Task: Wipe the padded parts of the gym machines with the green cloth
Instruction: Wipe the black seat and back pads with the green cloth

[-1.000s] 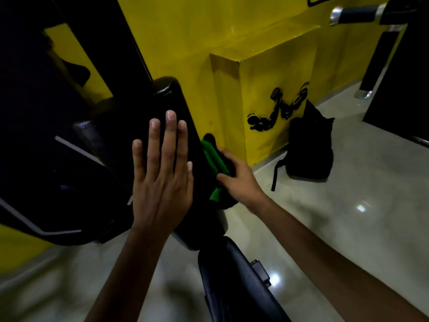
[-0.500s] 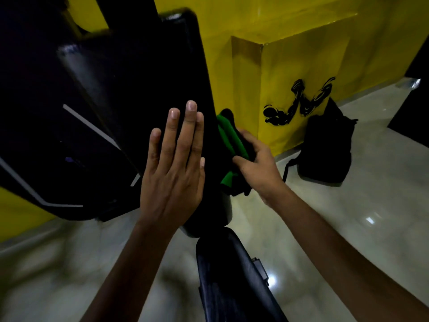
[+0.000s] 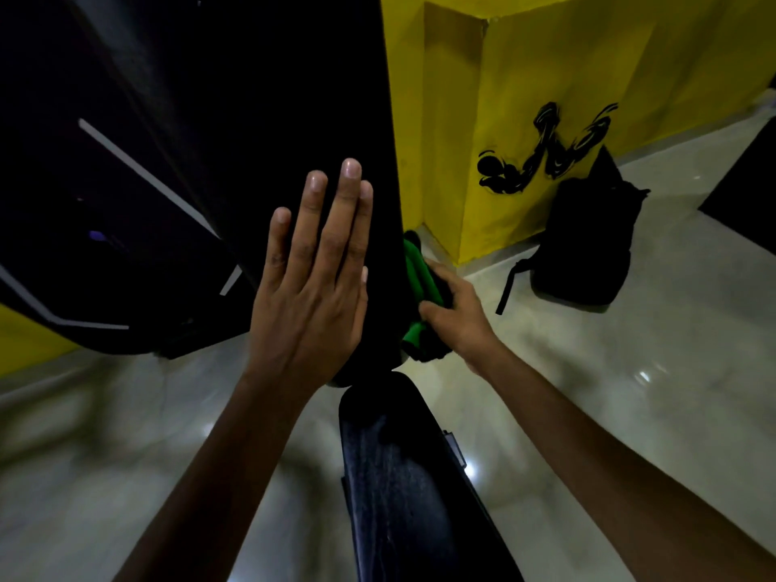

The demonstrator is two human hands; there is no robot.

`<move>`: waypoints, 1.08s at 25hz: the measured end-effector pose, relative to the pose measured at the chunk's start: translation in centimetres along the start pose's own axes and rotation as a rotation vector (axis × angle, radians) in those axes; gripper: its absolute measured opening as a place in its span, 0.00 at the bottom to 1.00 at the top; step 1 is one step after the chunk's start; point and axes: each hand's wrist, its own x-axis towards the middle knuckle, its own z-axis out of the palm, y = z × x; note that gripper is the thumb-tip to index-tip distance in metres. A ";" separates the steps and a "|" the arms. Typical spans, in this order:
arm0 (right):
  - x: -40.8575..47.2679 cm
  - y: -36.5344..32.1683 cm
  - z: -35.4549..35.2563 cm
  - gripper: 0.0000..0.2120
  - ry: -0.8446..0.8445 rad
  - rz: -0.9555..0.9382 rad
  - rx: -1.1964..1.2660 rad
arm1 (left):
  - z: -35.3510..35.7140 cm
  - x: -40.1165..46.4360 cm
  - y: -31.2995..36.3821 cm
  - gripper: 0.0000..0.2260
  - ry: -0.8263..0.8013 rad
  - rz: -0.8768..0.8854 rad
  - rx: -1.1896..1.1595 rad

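A tall black padded backrest (image 3: 294, 98) fills the upper middle of the head view. My left hand (image 3: 313, 283) lies flat against its front face, fingers straight and together. My right hand (image 3: 455, 312) grips the bunched green cloth (image 3: 415, 283) and holds it against the backrest's right side edge, low down. Part of the cloth is hidden behind the pad and my fingers. Below the backrest, the black seat pad (image 3: 403, 476) runs toward me.
A yellow wall with a jutting yellow block (image 3: 546, 77) carrying a black painted figure stands right of the backrest. A black backpack (image 3: 588, 245) sits on the pale glossy floor (image 3: 630, 392) against it. Dark machine panels (image 3: 84, 203) fill the left.
The view has closed in on the backrest, which now fills more of the frame. Both hands sit lower on the pad, my right hand with the cloth nearer its bottom end.
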 end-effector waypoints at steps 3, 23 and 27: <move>0.2 3.1 0.3 0.30 -0.103 0.135 -0.191 | 0.5 -0.5 0.5 0.29 0.010 -0.017 -0.009; -0.1 7.1 1.4 0.25 0.042 0.224 -0.089 | 0.4 -1.1 0.5 0.26 -0.049 -0.019 -0.005; -0.4 1.2 -0.9 0.27 0.093 0.076 0.017 | -2.2 0.5 -1.1 0.29 -0.036 -0.030 0.004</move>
